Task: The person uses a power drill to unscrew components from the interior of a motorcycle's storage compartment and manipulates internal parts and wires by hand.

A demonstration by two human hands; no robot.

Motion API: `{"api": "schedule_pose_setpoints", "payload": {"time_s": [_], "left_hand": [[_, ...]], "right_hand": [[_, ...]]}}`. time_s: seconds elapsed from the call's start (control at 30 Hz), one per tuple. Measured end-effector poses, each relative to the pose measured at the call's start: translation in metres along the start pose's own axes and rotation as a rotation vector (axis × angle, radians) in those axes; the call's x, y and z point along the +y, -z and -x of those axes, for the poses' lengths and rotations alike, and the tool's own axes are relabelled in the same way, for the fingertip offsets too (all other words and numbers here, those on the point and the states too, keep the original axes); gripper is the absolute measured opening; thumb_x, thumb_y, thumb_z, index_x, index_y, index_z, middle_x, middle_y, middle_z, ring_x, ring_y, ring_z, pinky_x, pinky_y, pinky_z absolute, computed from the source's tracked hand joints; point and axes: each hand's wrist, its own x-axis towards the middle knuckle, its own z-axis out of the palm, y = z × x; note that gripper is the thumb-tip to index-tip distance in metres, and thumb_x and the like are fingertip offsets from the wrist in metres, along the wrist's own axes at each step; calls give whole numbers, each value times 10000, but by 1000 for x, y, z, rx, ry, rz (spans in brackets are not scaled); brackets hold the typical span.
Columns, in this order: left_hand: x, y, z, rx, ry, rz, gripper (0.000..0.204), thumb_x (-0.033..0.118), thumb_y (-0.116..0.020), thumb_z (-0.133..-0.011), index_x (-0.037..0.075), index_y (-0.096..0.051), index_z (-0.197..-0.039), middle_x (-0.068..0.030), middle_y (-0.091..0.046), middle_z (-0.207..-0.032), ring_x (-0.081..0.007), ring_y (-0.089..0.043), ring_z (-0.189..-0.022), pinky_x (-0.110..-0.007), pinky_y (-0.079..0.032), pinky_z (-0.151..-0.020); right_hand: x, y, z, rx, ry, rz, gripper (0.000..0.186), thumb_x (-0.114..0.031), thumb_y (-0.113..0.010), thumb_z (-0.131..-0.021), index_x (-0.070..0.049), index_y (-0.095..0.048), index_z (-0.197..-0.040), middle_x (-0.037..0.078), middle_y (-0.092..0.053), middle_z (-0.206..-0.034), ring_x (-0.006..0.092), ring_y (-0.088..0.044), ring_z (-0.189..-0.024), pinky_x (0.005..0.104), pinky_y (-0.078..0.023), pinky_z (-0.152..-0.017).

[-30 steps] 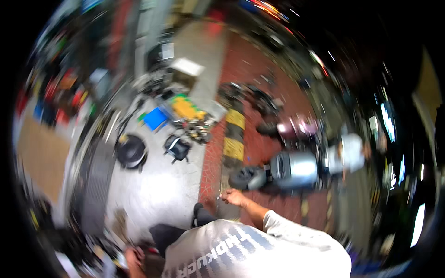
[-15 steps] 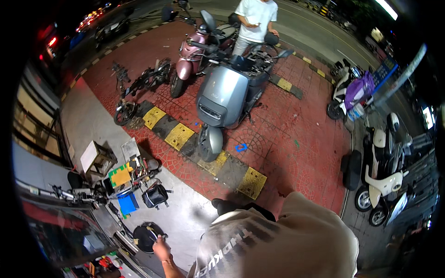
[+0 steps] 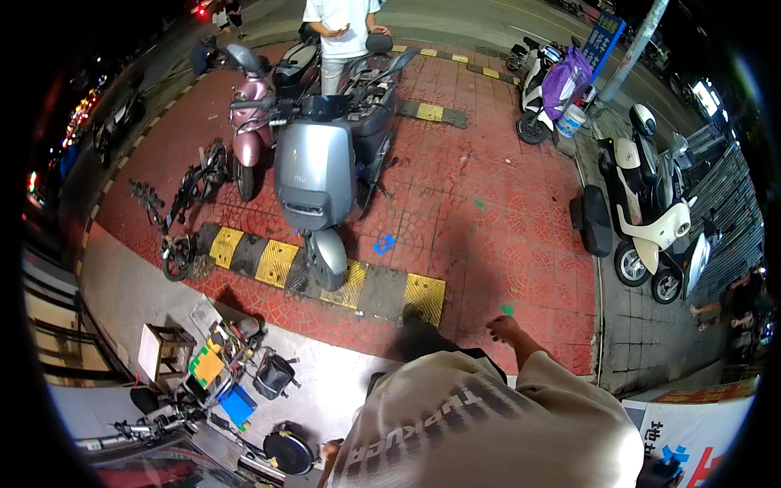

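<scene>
Laterally, the round black object lies just beside the left hand, the nearer one, at nine o'clock, with no evident long axis; the silver scooter, axis roughly twelve-to-six, stands at ten o'clock from the right hand. The right forearm points toward ten, fingers loosely curled; whether either hand grasps anything cannot be told.

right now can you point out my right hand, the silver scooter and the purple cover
right hand point(image 3: 505, 328), head view: middle of the hand
silver scooter point(image 3: 316, 169), head view: its front panel
purple cover point(image 3: 568, 84), head view: its draped middle
</scene>
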Motion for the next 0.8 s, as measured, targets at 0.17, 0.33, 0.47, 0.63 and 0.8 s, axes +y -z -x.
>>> {"api": "schedule_pose_setpoints", "payload": {"time_s": [0.17,0.33,0.47,0.63,0.8], "left_hand": [[40,-59,-19,-88,-232,-268,166,167,-524,-1050,77,-628,-957,-47,-605,-893,-155,-581,-770,-304,-488,-667],[110,-147,-61,-139,-434,-416,127,138,-510,-1053,70,-609,-1012,-46,-571,-898,-161,-562,-784,-310,-485,-682],[166,-226,-80,-222,-867,-504,107,114,-500,-1055,64,-594,-1056,-45,-544,-901,-167,-546,-795,-315,-483,-694],[247,-349,-153,-347,-788,-349,189,153,-572,-1003,56,-641,-1151,-59,-648,-912,-189,-615,-715,-318,-535,-646],[362,-505,-143,220,-658,-1362,211,304,-669,-928,138,-799,-930,-88,-762,-923,-274,-732,-888,-415,-575,-770]], "right_hand": [[71,56,-52,133,-204,-198,373,-379,-644,-997,-59,-687,-1184,143,-708,-909,251,-672,-677,415,-485,-566],[95,139,-149,-287,-295,-393,564,-283,-491,-1062,-99,-414,-1588,198,-689,-1109,277,-663,-782,414,-488,-567],[-1,180,-168,-72,-195,-113,337,-359,-630,-1023,-50,-734,-1110,113,-726,-927,233,-668,-739,393,-503,-636],[-109,317,-226,41,-39,-253,314,-319,-692,-987,-52,-712,-1150,83,-730,-897,209,-680,-714,379,-509,-631],[-174,418,-242,302,93,-422,253,-252,-679,-974,-41,-672,-1114,58,-693,-832,174,-658,-679,342,-478,-589]]}}
